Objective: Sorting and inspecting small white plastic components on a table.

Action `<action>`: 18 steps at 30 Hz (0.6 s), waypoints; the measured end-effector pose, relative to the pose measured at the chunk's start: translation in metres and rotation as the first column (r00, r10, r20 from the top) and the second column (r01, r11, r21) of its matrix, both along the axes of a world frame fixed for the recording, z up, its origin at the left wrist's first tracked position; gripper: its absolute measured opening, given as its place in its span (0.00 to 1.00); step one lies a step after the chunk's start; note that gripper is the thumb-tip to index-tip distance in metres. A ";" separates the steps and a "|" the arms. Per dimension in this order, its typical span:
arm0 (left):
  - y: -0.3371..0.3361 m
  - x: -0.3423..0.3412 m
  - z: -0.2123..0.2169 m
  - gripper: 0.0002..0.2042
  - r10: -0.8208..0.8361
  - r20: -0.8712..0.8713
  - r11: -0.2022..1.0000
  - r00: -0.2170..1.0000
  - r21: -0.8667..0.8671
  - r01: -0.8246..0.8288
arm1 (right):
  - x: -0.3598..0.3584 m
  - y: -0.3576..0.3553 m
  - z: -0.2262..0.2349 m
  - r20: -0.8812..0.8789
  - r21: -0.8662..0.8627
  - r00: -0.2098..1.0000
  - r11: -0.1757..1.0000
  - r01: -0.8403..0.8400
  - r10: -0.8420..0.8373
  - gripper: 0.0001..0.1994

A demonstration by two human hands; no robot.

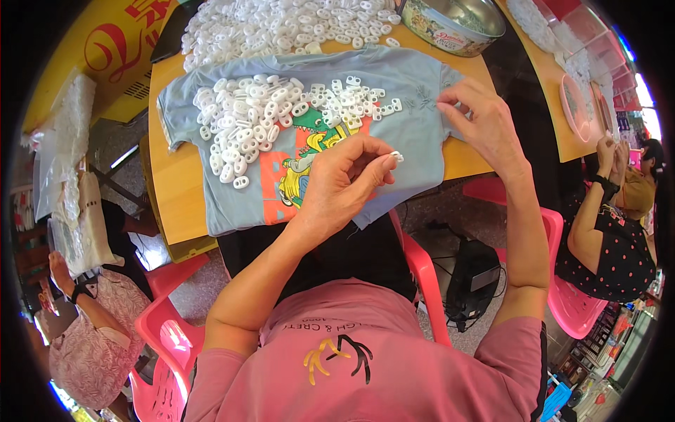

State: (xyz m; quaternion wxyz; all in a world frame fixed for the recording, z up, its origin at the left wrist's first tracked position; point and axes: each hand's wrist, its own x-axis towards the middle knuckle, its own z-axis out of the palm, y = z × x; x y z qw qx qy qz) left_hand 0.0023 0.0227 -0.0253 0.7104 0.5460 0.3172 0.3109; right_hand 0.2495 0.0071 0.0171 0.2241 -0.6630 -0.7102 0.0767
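My left hand (343,181) is closed, pinching a small white plastic piece (397,156) between thumb and fingertips above a light-blue T-shirt (415,165) spread on the table. My right hand (479,116) reaches to the shirt's right part, thumb and forefinger drawn together beside a few tiny thin dark metal bits (420,100). Whatever lies between those fingertips is too small to make out. On the shirt's left sits a heap of white oval two-holed pieces (239,112). A smaller pile of flat white two-holed pieces (348,100) lies right of it.
Behind the shirt a larger mass of white pieces (281,24) covers the wooden table (176,190). A round tin (450,28) stands at the back right. Pink plastic chairs (422,274) are around me. One person (605,232) sits at right, another (98,330) at left.
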 end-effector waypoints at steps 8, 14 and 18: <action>0.001 -0.003 0.000 0.06 -0.049 -0.037 0.999 0.998 -0.020 0.049 | -0.004 0.002 -0.003 0.154 0.047 0.986 0.996 -0.072 0.064 0.05; 0.000 -0.002 0.002 0.05 -0.044 -0.051 0.999 0.998 -0.028 0.042 | -0.005 0.002 -0.007 0.184 0.064 0.983 0.998 -0.017 0.005 0.05; 0.000 0.001 -0.005 0.05 0.008 0.036 0.998 0.999 0.056 -0.010 | -0.008 0.001 -0.008 0.173 0.137 0.982 0.989 0.048 -0.072 0.06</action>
